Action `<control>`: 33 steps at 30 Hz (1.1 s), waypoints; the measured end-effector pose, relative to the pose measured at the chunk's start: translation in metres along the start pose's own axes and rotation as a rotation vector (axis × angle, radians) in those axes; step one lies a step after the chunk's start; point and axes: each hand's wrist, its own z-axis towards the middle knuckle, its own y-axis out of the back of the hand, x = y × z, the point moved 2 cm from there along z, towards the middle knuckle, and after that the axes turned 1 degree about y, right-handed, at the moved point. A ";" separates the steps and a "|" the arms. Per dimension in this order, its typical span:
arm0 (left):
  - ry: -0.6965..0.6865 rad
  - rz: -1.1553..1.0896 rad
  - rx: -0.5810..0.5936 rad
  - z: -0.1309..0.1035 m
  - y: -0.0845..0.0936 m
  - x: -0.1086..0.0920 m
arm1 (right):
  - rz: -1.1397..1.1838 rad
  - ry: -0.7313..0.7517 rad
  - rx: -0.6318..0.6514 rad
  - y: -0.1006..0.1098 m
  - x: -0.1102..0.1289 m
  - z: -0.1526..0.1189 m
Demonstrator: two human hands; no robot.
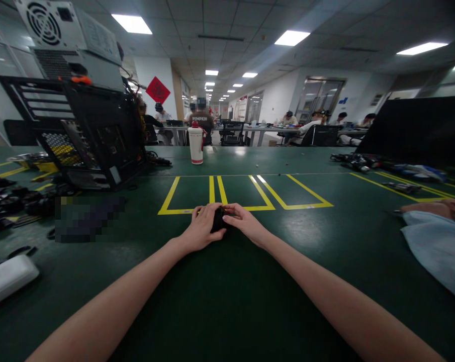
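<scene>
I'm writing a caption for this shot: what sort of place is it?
Probably an electronics workroom: an open-sided black computer case with what looks like a power supply stacked above it stands on a green table, and people sit around desks beyond.

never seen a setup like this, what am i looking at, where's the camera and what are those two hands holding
There is no machine doing the work here: these are a person's own bare hands. The single picture comes from a camera worn on that person's head, looking forward and down. The left hand curls around a small black object, and the fingers of the right hand touch its right side; too little of it shows to say what it is. The green table carries yellow outlines, a white bottle behind them and, to the left, a black computer case. The pale blue sleeve at the right edge belongs to someone else.
</scene>
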 end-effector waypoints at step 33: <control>0.003 0.001 0.019 0.000 0.003 -0.003 | 0.055 0.053 0.037 0.000 0.001 -0.001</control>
